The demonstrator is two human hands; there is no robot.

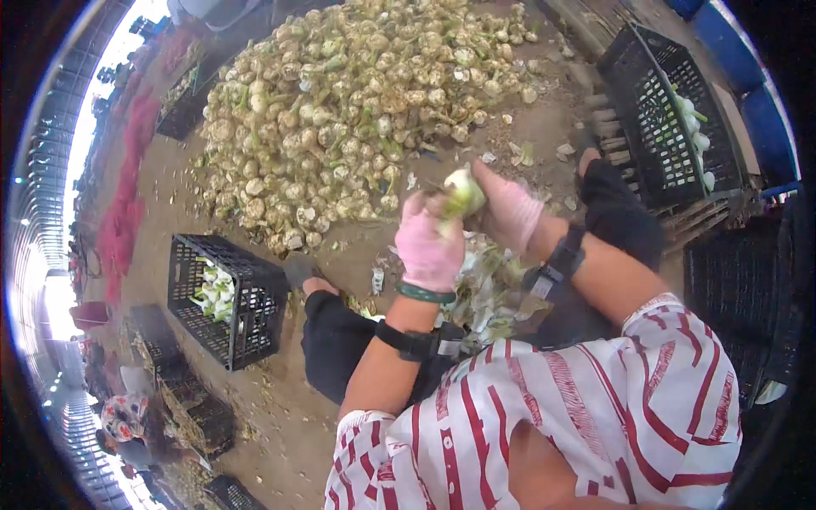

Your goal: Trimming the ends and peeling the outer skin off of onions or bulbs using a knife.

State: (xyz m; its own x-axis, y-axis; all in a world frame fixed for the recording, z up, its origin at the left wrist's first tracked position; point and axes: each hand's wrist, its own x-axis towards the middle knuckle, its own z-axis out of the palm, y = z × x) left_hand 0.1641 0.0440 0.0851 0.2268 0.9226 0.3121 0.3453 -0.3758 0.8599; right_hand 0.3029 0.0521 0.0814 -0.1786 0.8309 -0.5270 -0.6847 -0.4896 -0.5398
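A pale bulb with a green stem end, probably an onion [464, 191], is held between both hands in pink gloves. The fingers of my left hand [431, 245] close around its green, dirty end. At its other side, my right hand [510, 207] grips the white part, slightly blurred. Below the hands, between the legs, lies a heap of stripped skins and leaves [488, 287]. Ahead spreads a large pile of unpeeled bulbs [331, 127] with dry brown skins. Whether a tool is in either hand cannot be seen.
To the left stands a black plastic crate [261, 319] holding cleaned white bulbs [215, 293]. Another black crate [663, 127] with bulbs sits on wooden pallets at the right. Stacked dark crates [733, 280] are nearer on the right. A person [127, 421] is at the lower left beside more crates.
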